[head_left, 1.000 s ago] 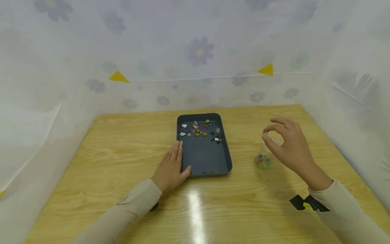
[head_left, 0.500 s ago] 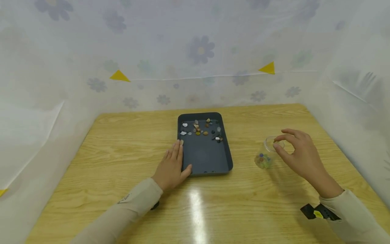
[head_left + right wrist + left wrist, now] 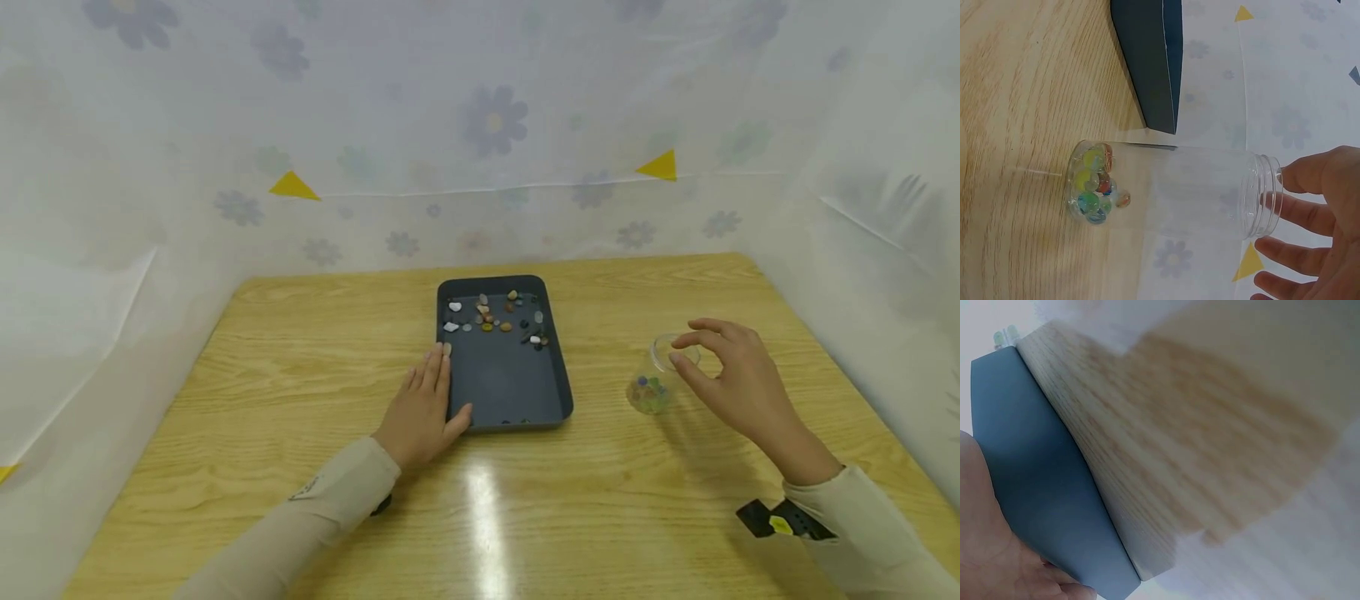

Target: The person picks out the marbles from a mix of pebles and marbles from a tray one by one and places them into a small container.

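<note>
My left hand (image 3: 420, 412) lies with straight fingers along the left rim of a dark grey tray (image 3: 498, 392); the left wrist view shows it against the tray's outer wall (image 3: 1054, 469). My right hand (image 3: 738, 383) is at the mouth of a clear jar (image 3: 1191, 187). Its thumb and index finger stand apart with nothing seen between them. In the right wrist view, several glass marbles (image 3: 1088, 181) are heaped at the jar's bottom. One orange-tinted marble (image 3: 1123, 199) shows just above the heap.
Several small stones (image 3: 483, 308), including a white stone (image 3: 451, 327), are scattered mostly over the tray's far half. Tray and jar stand on a wood-grain table (image 3: 315, 375). White flowered sheeting (image 3: 480, 217) encloses the back and sides.
My right hand has moved right and down to the jar's mouth, and the small marble it pinched has been let go into the jar. The left hand has stayed on the tray.
</note>
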{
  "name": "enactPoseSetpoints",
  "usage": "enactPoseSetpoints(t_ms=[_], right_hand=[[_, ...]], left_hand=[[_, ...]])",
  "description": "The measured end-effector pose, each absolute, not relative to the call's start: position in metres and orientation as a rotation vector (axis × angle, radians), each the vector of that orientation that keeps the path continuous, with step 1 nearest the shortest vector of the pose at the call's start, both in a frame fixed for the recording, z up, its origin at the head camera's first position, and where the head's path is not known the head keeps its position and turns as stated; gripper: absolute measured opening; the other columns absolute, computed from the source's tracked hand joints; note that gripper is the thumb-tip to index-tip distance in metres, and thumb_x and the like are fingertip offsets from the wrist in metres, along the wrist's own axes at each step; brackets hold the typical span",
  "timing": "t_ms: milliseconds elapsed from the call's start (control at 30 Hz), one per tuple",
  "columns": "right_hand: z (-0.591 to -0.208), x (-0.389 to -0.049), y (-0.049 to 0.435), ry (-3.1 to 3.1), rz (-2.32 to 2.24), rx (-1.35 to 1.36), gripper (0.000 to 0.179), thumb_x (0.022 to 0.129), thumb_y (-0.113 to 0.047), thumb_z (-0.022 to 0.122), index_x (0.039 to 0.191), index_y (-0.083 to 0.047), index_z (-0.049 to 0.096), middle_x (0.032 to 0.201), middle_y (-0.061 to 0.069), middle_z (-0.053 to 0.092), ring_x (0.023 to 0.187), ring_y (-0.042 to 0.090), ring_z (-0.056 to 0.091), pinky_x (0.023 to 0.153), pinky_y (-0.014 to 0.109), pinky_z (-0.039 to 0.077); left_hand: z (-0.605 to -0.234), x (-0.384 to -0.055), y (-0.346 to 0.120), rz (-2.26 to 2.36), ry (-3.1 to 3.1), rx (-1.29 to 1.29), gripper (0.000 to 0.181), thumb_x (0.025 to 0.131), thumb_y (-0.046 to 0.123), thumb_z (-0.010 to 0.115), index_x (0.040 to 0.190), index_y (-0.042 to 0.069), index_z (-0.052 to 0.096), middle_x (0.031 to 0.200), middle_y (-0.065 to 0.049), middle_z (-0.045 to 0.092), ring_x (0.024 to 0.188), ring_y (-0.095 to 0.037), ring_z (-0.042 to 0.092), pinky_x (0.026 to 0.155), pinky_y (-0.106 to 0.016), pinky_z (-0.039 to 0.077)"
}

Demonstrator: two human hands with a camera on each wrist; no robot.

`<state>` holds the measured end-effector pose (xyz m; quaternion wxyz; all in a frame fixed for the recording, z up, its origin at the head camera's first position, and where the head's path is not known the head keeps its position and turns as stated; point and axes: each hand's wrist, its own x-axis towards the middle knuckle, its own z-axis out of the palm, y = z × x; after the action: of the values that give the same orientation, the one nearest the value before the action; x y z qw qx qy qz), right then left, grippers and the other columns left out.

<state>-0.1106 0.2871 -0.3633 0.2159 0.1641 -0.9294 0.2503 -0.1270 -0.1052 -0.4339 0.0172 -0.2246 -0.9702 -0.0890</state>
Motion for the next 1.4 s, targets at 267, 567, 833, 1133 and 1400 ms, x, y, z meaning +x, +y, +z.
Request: enactPoseSetpoints(t_ms=[267, 567, 833, 1133, 1400], right_hand=[[-0.362, -0.111, 0.287, -2.604, 0.696, 0.437, 0.014, 0.088, -0.014, 0.070, 0.097, -0.003, 0.069, 0.124, 0.028, 0.055, 0.115, 0.053, 0.043, 0.087, 0.068, 0.033], [-0.360, -0.111, 0.287, -2.588, 0.681, 0.460, 0.016, 0.089, -0.016, 0.069, 0.097, -0.002, 0.069, 0.123, 0.029, 0.055, 0.113, 0.054, 0.043, 0.088, 0.068, 0.033], [-0.339, -0.113, 0.267, -2.522, 0.700, 0.506, 0.016, 0.085, -0.010, 0.072, 0.099, -0.003, 0.070, 0.125, 0.023, 0.056, 0.118, 0.047, 0.044, 0.092, 0.063, 0.033], [-0.329, -0.132, 0.227, -2.476, 0.823, 0.577, 0.017, 0.088, -0.013, 0.070, 0.103, -0.005, 0.070, 0.131, 0.019, 0.055, 0.123, 0.044, 0.042, 0.094, 0.062, 0.034], [-0.328, -0.170, 0.179, -2.460, 0.904, 0.619, 0.019, 0.090, -0.016, 0.069, 0.105, -0.006, 0.070, 0.131, 0.017, 0.055, 0.125, 0.041, 0.043, 0.101, 0.060, 0.032]], left_hand=[[-0.433, -0.127, -0.105, -0.291, -3.014, -0.689, 0.078, 0.099, 0.048, 0.040, 0.149, -0.007, 0.018, 0.158, -0.023, 0.008, 0.145, -0.035, 0.013, 0.115, -0.050, 0.021], [-0.434, -0.127, -0.106, -0.278, -3.040, -0.675, 0.079, 0.099, 0.051, 0.036, 0.150, -0.006, 0.016, 0.159, -0.022, 0.006, 0.146, -0.034, 0.011, 0.116, -0.049, 0.019], [-0.433, -0.128, -0.104, -0.267, -3.032, -0.677, 0.080, 0.098, 0.051, 0.039, 0.150, -0.006, 0.017, 0.159, -0.022, 0.006, 0.146, -0.035, 0.013, 0.116, -0.049, 0.020], [-0.434, -0.130, -0.105, -0.244, -3.001, -0.683, 0.080, 0.098, 0.051, 0.039, 0.150, -0.007, 0.019, 0.158, -0.022, 0.009, 0.145, -0.036, 0.015, 0.115, -0.049, 0.022], [-0.439, -0.130, -0.106, -0.235, -2.992, -0.685, 0.080, 0.098, 0.051, 0.040, 0.150, -0.006, 0.020, 0.158, -0.022, 0.010, 0.145, -0.036, 0.016, 0.115, -0.050, 0.023]])
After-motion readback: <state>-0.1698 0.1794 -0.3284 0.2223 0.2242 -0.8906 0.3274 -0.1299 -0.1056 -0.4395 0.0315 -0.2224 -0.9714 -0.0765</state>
